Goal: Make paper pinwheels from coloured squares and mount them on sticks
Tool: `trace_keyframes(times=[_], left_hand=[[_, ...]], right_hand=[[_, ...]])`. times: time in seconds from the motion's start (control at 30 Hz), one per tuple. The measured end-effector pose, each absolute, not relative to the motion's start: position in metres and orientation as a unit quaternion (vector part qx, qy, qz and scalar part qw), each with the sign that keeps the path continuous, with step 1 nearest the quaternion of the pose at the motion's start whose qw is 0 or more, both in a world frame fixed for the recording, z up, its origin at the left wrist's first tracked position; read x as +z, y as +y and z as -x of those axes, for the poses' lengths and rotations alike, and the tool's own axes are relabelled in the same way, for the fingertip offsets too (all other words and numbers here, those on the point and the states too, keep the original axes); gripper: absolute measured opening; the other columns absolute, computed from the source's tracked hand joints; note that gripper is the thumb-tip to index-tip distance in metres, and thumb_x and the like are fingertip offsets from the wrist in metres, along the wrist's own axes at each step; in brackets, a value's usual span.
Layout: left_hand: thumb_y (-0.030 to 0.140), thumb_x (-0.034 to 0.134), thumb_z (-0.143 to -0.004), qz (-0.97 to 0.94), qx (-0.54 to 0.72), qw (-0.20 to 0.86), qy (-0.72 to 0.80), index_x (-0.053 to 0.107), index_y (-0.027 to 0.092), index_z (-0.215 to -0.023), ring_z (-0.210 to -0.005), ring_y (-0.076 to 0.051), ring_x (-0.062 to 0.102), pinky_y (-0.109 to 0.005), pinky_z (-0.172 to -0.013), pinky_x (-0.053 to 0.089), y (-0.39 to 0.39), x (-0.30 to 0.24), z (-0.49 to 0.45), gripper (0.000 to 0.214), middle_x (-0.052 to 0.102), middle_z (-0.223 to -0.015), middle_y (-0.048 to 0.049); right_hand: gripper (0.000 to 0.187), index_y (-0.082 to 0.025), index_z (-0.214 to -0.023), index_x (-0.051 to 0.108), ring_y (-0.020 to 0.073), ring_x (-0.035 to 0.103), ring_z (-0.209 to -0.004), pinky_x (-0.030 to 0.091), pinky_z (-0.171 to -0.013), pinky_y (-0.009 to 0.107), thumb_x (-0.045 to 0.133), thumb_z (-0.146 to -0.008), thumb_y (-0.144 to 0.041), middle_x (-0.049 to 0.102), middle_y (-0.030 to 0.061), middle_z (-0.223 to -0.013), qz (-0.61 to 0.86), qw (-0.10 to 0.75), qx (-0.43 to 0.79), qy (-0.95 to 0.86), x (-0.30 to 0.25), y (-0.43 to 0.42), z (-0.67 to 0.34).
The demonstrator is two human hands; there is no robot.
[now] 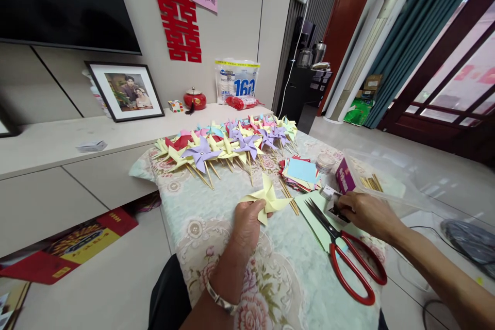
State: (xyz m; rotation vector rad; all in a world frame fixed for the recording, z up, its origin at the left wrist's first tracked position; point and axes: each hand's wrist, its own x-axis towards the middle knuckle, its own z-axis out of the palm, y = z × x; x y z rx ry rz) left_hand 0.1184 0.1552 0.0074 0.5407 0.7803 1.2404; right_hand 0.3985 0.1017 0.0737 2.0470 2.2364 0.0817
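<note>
My left hand (249, 221) pinches a pale yellow paper pinwheel (268, 197) by its centre, just above the flowered tablecloth. On the right, my right hand (363, 211) reaches into a small box (335, 212), its fingers bent together; the fingertips and whatever they grip are hidden. Scissors with red handles (350, 255) lie between the hands, blades pointing away, partly on light green paper sheets (311, 216). Several thin wooden sticks (290, 198) rest beside the sheets. Behind them is a stack of coloured paper squares (301, 171), the topmost light blue.
Finished pinwheels on sticks (203, 153) in several colours cover the far part of the table. A clear plastic bin (402, 185) holding more sticks stands at the right, near a small round tub (325, 162). Beyond is a white cabinet (127, 136) with a framed photo (126, 90).
</note>
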Motion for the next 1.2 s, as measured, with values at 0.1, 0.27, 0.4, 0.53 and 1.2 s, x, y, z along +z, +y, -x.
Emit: trace_keyframes(times=[0.1,0.27,0.4,0.53,1.2], left_hand=[[0.025,0.078,-0.052,-0.239,0.56,0.71,0.355,0.074,0.011,-0.071,-0.057,-0.017,0.064,-0.025,-0.053,0.049,0.155,0.006,-0.119,0.024,0.07,-0.059,-0.0024],[0.024,0.078,-0.051,-0.233,0.562,0.707,0.36,0.074,0.01,-0.069,-0.056,-0.015,0.062,-0.025,-0.053,0.05,0.154,0.007,-0.119,0.023,0.071,-0.062,-0.0035],[0.025,0.078,-0.051,-0.232,0.562,0.707,0.361,0.074,0.01,-0.07,-0.056,-0.016,0.063,-0.026,-0.054,0.05,0.154,0.008,-0.119,0.024,0.071,-0.061,-0.0035],[0.025,0.078,-0.052,-0.235,0.561,0.707,0.36,0.074,0.011,-0.072,-0.058,-0.017,0.065,-0.026,-0.054,0.05,0.153,0.007,-0.118,0.025,0.072,-0.062,-0.0034],[0.026,0.077,-0.054,-0.245,0.557,0.707,0.361,0.074,0.011,-0.074,-0.061,-0.02,0.067,-0.026,-0.055,0.049,0.155,0.003,-0.118,0.025,0.072,-0.063,-0.0046]], right_hand=[[0.021,-0.022,-0.078,0.069,0.0214,0.066,-0.074,0.033,-0.059,0.028,0.052,-0.086,-0.013,0.071,0.0061,-0.085,-0.651,0.085,0.018,0.754,0.069,0.105,-0.398],[0.024,-0.02,-0.071,0.062,0.0197,0.066,-0.074,0.032,-0.059,0.028,0.047,-0.081,-0.003,0.071,0.0065,-0.086,-0.637,0.1,0.006,0.764,0.059,0.11,-0.395],[0.023,-0.018,-0.071,0.06,0.0208,0.066,-0.073,0.031,-0.058,0.028,0.046,-0.079,-0.001,0.072,0.0089,-0.086,-0.651,0.108,0.018,0.751,0.056,0.112,-0.395],[0.021,-0.018,-0.072,0.059,0.0219,0.065,-0.074,0.031,-0.059,0.029,0.046,-0.079,-0.005,0.072,0.0102,-0.085,-0.649,0.101,0.015,0.754,0.058,0.111,-0.396],[0.019,-0.021,-0.081,0.06,0.0204,0.062,-0.07,0.034,-0.061,0.028,0.047,-0.074,-0.008,0.071,0.0054,-0.079,-0.679,0.036,-0.026,0.733,0.064,0.102,-0.401]])
